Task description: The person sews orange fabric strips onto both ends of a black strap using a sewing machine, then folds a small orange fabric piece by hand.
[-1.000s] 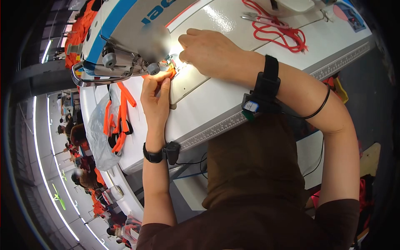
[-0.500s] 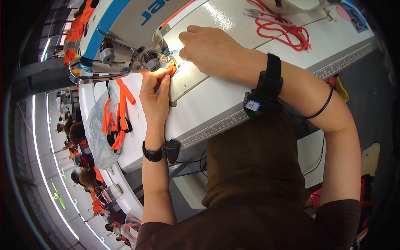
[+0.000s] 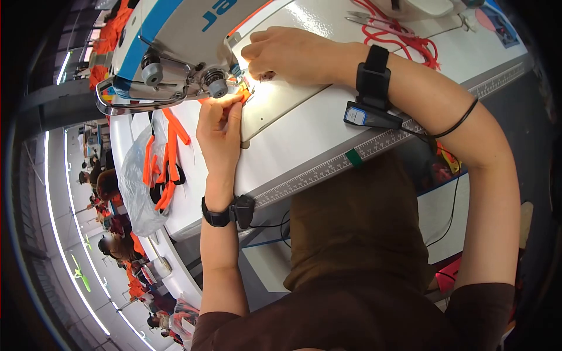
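Observation:
My left hand (image 3: 220, 130) is closed, thumb and fingers pinched on a small orange fabric piece (image 3: 244, 95) beside the needle area of the sewing machine (image 3: 175, 44). Curled close behind the needle, my right hand (image 3: 287, 57) has its fingers drawn together above the lit machine bed. Whatever those fingers hold, if anything, is hidden. Bright lamp light washes out the spot between the two hands.
Orange strips (image 3: 170, 153) lie by a clear plastic bag (image 3: 136, 196) on the left. Small thread snips (image 3: 374, 22) and red cord (image 3: 430, 55) rest at the upper right. A ruler tape (image 3: 304, 182) runs along the table's front edge. Other people sit farther left.
My right hand has moved slightly left and up, its wrist and forearm swinging up and its elbow outward. My left hand stays at the orange piece, shifted only a little.

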